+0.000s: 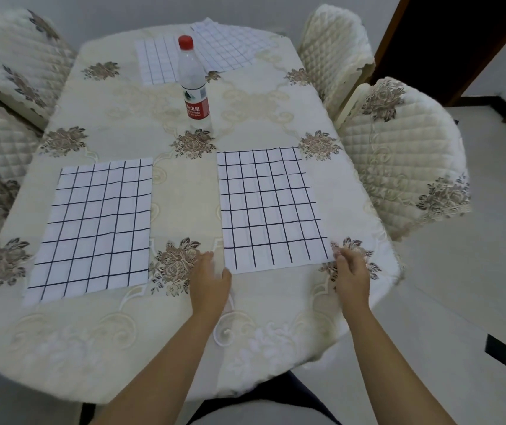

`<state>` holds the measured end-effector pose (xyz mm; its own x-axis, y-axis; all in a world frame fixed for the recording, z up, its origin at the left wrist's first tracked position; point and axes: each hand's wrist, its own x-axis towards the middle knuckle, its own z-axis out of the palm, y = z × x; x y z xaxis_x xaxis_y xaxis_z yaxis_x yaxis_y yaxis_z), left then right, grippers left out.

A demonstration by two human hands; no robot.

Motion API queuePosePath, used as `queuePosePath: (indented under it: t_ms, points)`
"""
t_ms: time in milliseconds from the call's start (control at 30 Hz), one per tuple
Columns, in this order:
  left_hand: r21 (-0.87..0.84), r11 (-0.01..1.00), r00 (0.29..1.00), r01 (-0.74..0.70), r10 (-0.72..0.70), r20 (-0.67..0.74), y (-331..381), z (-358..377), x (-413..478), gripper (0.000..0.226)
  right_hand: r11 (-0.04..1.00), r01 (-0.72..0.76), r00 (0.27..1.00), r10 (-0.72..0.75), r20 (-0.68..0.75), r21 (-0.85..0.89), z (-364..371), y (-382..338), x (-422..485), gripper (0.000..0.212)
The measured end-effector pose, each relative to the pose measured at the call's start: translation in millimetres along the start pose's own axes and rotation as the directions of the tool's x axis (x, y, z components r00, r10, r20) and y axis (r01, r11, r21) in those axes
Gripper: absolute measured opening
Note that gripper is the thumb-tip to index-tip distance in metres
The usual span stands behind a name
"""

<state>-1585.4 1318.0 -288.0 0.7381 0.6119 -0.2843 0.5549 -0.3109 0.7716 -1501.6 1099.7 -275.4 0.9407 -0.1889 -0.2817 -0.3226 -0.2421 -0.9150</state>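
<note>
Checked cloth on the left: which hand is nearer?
Left. The left hand is just right of the left checked cloth; the right hand is farther right, past the right checked cloth.

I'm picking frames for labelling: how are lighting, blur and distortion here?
Head view: soft, even light, faint shadows; the wide-angle lens bows the table edge and chairs; the right hand smears with motion blur at the near-right checked cloth corner; the left hand and the bottle look sharp.
</note>
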Motion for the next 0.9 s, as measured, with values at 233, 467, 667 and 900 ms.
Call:
queuePosePath:
  t_ms: [233,467,667,900]
  points:
    - [-0.403,0.914,0.978,-0.049,0.126,0.166,66,-15,-54,0.030,0.985,0.047,0.997,-0.057,0.057,0.163,-11,-38,-58,0.020]
    - [-0.501,0.865,0.894,-0.027,0.245,0.375,109,3,-113,0.029,0.948,0.117,0.993,-0.102,-0.063,0.298,-72,-54,-92,0.025]
    - [-0.505,0.860,0.818,-0.078,0.345,0.460,155,46,-133,0.029,0.909,0.149,0.981,-0.086,-0.174,0.389,-126,-59,-82,0.024]
    - [-0.495,0.864,0.725,-0.086,0.395,0.564,233,168,-157,0.027,0.910,0.160,0.943,-0.026,-0.332,0.384,-237,-45,-15,0.026]
